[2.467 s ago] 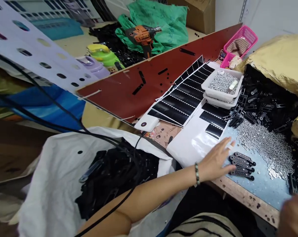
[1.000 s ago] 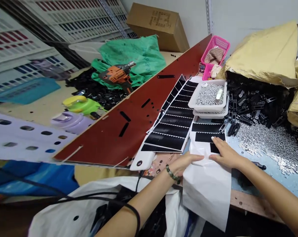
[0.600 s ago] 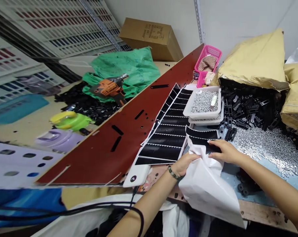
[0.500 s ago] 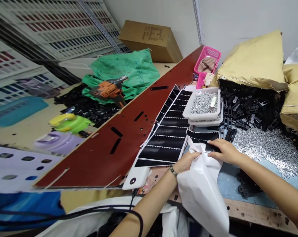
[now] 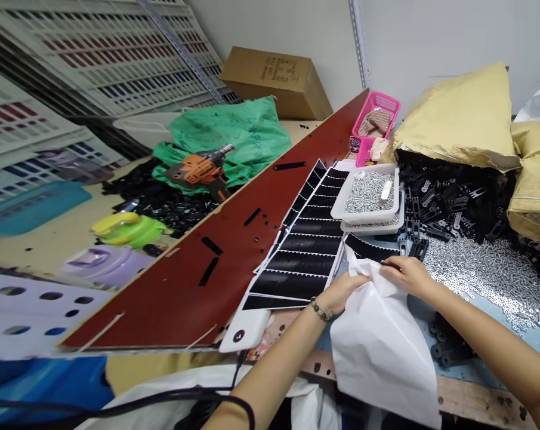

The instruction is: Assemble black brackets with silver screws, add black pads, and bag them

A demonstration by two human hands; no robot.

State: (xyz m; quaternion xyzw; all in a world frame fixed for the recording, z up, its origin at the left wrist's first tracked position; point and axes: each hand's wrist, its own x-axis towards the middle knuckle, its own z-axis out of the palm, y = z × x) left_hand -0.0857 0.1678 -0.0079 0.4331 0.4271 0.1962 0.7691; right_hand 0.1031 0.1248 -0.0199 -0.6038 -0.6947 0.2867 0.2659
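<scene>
A white sheet (image 5: 381,352) hangs folded over the front edge of the blue work surface. My left hand (image 5: 341,292), with a beaded bracelet at the wrist, pinches its left side. My right hand (image 5: 406,276) is closed at the sheet's upper right, fingertips at the edge of a black strip (image 5: 368,248) with a scalloped border; whether that strip is also pinched is partly hidden. To the left lie more white sheets bearing black scalloped strips (image 5: 301,263), overlapping in a row.
Stacked white trays (image 5: 366,209) hold small metal screws. Loose screws (image 5: 484,269) and black plastic parts (image 5: 449,197) spread at right below a yellow sack (image 5: 457,119). A red-brown board (image 5: 175,286) slants along the left. Beyond it lies an orange drill (image 5: 200,170). A black cable (image 5: 171,394) crosses below.
The sheet's hanging part has swung right and spread wider. Both hands have shifted slightly right, and the right fingers have curled in more. The camera view has tilted a little.
</scene>
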